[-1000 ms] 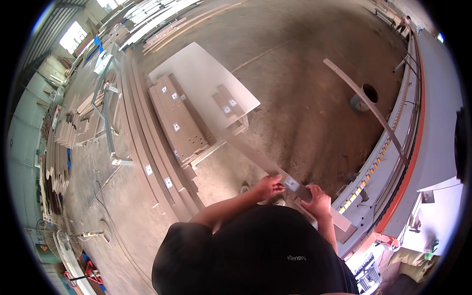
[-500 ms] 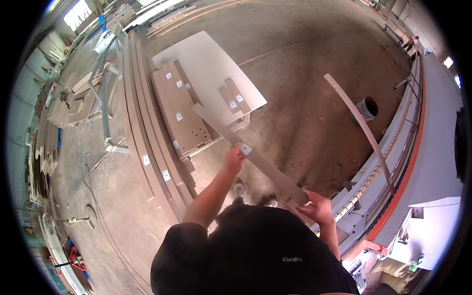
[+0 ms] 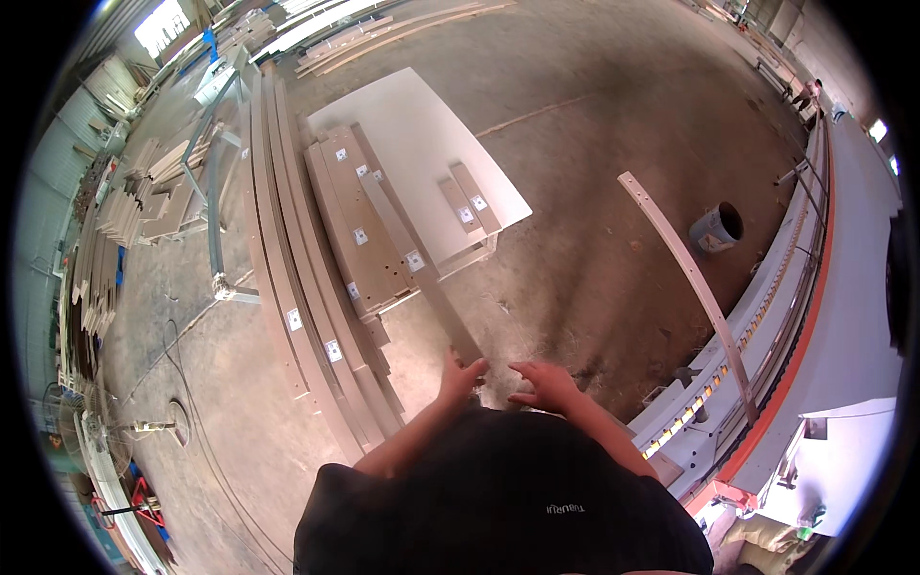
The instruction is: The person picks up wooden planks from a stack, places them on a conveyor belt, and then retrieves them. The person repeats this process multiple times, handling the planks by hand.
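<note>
A long narrow brown board (image 3: 440,305) with a white label stretches away from me, its far part over the stack of brown panels (image 3: 350,206) on a low white-topped table (image 3: 412,105). My left hand (image 3: 461,377) is closed around the board's near end, thumb on the right side. Just to the right, my right hand (image 3: 544,386) is off the board, with its fingers apart and nothing in them. Two short labelled boards (image 3: 464,198) lie on the table's right part.
Long brown boards (image 3: 311,259) run along the left, near a grey metal frame (image 3: 213,220). On the right are a long machine (image 3: 714,388) with an orange edge, a brown strip (image 3: 685,259) sticking out from it, and a bucket (image 3: 711,236). A distant person (image 3: 808,94) is at the upper right.
The board has swung leftward and slid away from me over the stack. My left hand has shifted from its middle to its near end. My right hand has let go and come inward.
</note>
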`<control>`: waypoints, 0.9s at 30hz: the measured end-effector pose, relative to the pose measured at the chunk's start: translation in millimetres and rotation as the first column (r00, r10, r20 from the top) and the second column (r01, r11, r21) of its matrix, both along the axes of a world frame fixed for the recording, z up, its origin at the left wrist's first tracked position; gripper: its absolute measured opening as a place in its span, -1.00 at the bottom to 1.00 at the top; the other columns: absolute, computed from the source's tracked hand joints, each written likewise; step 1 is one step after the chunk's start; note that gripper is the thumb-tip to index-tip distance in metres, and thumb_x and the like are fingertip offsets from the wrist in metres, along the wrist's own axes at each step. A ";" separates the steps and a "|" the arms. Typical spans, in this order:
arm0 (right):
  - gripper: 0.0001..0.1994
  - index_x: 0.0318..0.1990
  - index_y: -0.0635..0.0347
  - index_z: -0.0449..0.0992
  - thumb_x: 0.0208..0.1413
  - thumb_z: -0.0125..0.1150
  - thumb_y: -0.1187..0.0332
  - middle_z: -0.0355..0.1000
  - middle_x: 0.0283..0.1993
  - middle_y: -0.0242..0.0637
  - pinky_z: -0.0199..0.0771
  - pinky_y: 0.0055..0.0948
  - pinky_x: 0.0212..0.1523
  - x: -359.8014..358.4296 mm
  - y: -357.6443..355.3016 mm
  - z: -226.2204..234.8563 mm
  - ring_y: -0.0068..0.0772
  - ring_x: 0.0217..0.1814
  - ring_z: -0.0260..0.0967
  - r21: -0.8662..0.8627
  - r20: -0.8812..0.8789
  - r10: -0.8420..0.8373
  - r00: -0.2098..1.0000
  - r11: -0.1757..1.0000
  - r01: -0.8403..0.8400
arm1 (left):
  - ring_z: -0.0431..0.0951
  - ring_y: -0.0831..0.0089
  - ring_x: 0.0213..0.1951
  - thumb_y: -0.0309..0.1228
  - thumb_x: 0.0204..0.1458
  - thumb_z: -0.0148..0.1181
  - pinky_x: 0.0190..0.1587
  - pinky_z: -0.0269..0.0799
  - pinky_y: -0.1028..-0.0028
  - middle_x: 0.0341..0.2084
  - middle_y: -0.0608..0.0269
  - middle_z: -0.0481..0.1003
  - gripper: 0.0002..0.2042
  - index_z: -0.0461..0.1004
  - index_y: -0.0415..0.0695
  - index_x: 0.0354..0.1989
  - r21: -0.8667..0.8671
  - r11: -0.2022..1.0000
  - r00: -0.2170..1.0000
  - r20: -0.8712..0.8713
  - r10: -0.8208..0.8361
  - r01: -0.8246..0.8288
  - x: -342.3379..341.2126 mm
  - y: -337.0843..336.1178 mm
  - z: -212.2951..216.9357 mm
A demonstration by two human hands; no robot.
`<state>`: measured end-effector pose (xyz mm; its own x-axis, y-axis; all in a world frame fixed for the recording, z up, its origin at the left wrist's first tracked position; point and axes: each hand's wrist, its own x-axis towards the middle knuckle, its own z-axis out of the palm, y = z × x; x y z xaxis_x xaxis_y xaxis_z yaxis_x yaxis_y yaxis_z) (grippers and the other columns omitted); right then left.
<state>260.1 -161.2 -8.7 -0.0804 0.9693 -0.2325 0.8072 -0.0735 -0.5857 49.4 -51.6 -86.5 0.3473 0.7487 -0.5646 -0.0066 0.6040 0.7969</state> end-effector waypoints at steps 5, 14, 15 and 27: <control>-0.31 0.28 -0.03 0.46 0.01 0.44 -0.07 0.56 0.13 -0.22 0.53 -0.18 0.13 21.0 -41.3 -32.0 -0.16 0.10 0.55 -0.037 -0.062 -0.160 0.985 0.987 0.158 | 0.62 0.35 -0.21 -0.44 0.10 0.33 -0.32 0.59 0.39 -0.12 0.10 0.50 -0.23 0.04 -0.12 0.46 0.154 0.984 0.995 -0.028 0.092 -0.087 -32.2 44.4 -38.3; -0.28 0.28 -0.05 0.48 -0.04 0.47 -0.10 0.56 0.16 -0.23 0.51 -0.19 0.18 47.9 -107.0 -36.4 -0.18 0.16 0.54 -0.217 0.011 -0.505 0.863 0.841 0.496 | 0.56 0.40 -0.32 -0.38 0.16 0.28 -0.42 0.61 0.37 -0.15 0.11 0.49 -0.45 0.32 -0.21 0.33 0.257 0.941 0.956 -0.136 0.260 -0.219 -40.1 235.4 -122.4; -0.27 0.29 -0.01 0.47 -0.05 0.49 -0.08 0.54 0.19 -0.20 0.50 -0.20 0.20 57.2 -107.4 -33.0 -0.19 0.18 0.52 -0.227 0.029 -0.518 0.855 0.830 0.510 | 0.56 0.39 -0.36 -0.38 0.17 0.26 -0.44 0.61 0.36 -0.17 0.12 0.50 -0.50 0.35 -0.23 0.28 0.220 0.947 0.961 -0.099 0.259 -0.232 -52.8 253.8 -136.4; -0.17 0.32 -0.01 0.36 -0.18 0.55 0.05 0.46 0.25 -0.20 0.31 -0.10 0.36 254.1 -265.5 -47.9 -0.11 0.35 0.36 -0.122 0.653 -0.673 0.347 0.358 0.926 | 0.65 0.27 -0.22 -0.31 0.24 0.22 -0.17 0.63 0.26 -0.16 0.13 0.59 -0.67 0.44 -0.17 0.12 -0.107 0.905 0.909 -0.022 -0.416 0.412 3.1 77.4 -136.1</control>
